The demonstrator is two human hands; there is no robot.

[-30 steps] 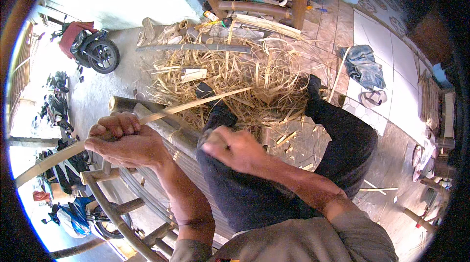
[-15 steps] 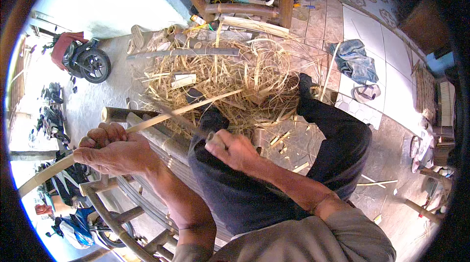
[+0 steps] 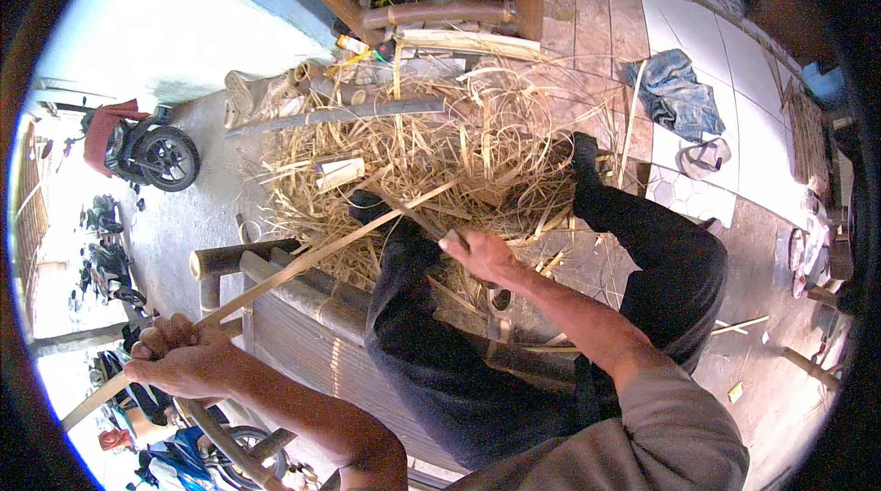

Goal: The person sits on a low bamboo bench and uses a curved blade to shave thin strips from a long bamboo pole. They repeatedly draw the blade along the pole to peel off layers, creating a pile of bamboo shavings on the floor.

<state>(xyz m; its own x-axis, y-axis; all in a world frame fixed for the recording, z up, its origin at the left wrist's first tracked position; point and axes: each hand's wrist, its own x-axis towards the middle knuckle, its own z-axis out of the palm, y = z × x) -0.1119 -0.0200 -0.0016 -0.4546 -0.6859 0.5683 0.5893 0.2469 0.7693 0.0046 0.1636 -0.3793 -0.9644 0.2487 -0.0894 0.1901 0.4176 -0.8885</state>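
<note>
Bamboo strip [image 3: 307, 261] runs from lower left to centre of frame. Your left hand [image 3: 188, 362] clenches round it, apparently steadying it; your right hand [image 3: 484, 257] grasps the knife [image 3: 422, 220], angled across the strip, presumably for blade control.

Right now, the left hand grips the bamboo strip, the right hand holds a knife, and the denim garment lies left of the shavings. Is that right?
Wrong side: the head view shows the denim garment lying right of the shavings. The left hand grips the bamboo strip and the right hand holds a knife.
</note>
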